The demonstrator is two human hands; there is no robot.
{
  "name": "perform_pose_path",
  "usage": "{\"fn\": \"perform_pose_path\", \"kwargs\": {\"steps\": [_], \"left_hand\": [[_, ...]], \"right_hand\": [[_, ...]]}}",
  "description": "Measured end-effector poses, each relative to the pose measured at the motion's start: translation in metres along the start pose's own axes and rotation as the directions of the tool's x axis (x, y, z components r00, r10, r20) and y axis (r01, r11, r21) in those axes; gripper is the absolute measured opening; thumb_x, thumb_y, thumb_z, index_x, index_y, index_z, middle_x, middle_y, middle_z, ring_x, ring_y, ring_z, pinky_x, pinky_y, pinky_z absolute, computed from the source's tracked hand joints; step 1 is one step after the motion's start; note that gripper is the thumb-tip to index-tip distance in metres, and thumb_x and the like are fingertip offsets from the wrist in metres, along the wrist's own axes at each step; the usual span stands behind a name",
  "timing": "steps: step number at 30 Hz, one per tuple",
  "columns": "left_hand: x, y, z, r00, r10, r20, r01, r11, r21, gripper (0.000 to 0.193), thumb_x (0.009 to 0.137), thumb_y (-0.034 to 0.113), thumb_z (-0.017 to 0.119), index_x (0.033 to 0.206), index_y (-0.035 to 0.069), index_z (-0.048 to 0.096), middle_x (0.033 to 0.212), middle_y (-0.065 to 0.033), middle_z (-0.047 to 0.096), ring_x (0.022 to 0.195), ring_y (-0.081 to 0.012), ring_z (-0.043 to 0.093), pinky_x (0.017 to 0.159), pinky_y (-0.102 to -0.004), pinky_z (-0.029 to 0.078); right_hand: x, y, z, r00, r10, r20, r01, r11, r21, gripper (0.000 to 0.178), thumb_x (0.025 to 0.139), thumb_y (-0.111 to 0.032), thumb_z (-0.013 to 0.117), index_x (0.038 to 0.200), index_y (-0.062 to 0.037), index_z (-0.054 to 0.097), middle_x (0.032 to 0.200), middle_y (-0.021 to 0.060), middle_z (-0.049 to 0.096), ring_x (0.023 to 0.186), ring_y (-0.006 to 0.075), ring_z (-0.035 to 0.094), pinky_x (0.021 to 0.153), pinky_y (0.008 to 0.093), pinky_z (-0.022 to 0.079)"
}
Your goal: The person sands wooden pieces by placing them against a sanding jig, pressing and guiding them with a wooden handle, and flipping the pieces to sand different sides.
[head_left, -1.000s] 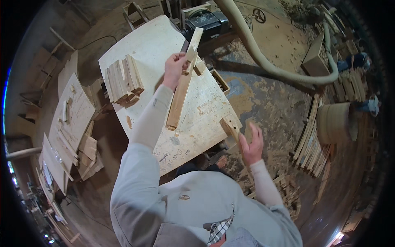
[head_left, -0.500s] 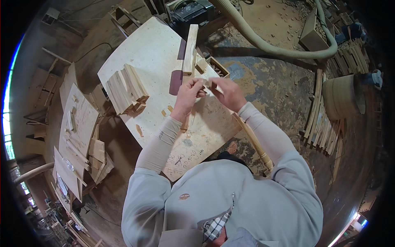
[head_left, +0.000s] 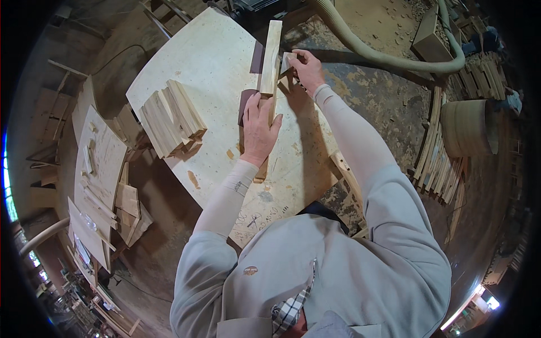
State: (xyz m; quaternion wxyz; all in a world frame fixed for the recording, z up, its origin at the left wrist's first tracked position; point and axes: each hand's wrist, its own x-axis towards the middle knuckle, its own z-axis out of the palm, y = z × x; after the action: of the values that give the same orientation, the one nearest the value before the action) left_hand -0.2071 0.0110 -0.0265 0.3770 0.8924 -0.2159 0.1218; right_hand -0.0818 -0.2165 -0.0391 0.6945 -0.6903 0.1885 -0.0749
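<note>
My left hand (head_left: 259, 132) lies with fingers stretched out and thumb apart at the near end of a pale wooden bar (head_left: 273, 56). A longer wooden strip (head_left: 265, 169) runs beneath that hand toward me. My right hand (head_left: 308, 70) pinches a small flat pale piece (head_left: 286, 62), whose material I cannot make out, just right of the bar. Left of the bar, two maroon pieces (head_left: 256, 58) lie on the pale board tabletop (head_left: 208, 56). A stack of short wooden slats (head_left: 173, 118) rests farther left on the board.
A thick ribbed hose (head_left: 360, 59) curves across the far right above the stained floor. Dark machinery (head_left: 265, 8) stands beyond the board. Wooden strips (head_left: 437, 163) and a round drum (head_left: 466, 127) are at right. A second bench (head_left: 101, 152) bears wood pieces at left.
My hands have come apart from each other. The left has settled on the wood near the bar's end, and the right has moved farther away with the small piece.
</note>
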Motion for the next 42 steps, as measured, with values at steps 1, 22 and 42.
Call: {"fn": "perform_pose_path", "kwargs": {"steps": [1, 22, 42], "left_hand": [[0.001, 0.001, 0.0, 1.0, -0.004, -0.001, 0.004, 1.0, -0.001, 0.06, 0.097, 0.021, 0.085, 0.151, 0.006, 0.063, 0.16, -0.0259, 0.051, 0.148, -0.0475, 0.051, 0.124, -0.0563, 0.042], [0.069, -0.004, 0.044, 0.986, 0.09, 0.138, -0.134, 0.924, 0.357, 0.081, 0.1, 0.05, 0.08, 0.164, 0.006, 0.055, 0.177, -0.0266, 0.041, 0.165, -0.0456, 0.035, 0.137, -0.0567, 0.025], [0.083, 0.025, 0.059, 0.976, -0.085, 0.2, -0.018, 0.886, 0.464, 0.072, 0.107, 0.033, 0.075, 0.166, -0.001, 0.051, 0.184, -0.026, 0.027, 0.165, -0.0528, 0.031, 0.135, -0.0589, 0.033]], "right_hand": [[0.001, 0.007, 0.001, 0.999, -0.031, 0.017, 0.032, 0.998, -0.046, 0.046, 0.104, -0.026, 0.082, 0.14, 0.0015, 0.073, 0.106, 0.0078, 0.081, 0.092, 0.0145, 0.075, 0.085, 0.0321, 0.061], [-0.109, 0.009, -0.112, 0.983, -0.032, 0.179, 0.074, 0.969, -0.235, 0.084, 0.112, -0.042, 0.069, 0.173, 0.0043, 0.036, 0.144, 0.0229, 0.073, 0.128, 0.0317, 0.071, 0.114, 0.0429, 0.055], [-0.406, 0.033, -0.299, 0.93, 0.239, 0.279, -0.01, 0.777, -0.63, 0.066, 0.113, -0.064, 0.056, 0.146, -0.0074, 0.058, 0.117, 0.0244, 0.076, 0.107, 0.0489, 0.075, 0.092, 0.0586, 0.057]]}}
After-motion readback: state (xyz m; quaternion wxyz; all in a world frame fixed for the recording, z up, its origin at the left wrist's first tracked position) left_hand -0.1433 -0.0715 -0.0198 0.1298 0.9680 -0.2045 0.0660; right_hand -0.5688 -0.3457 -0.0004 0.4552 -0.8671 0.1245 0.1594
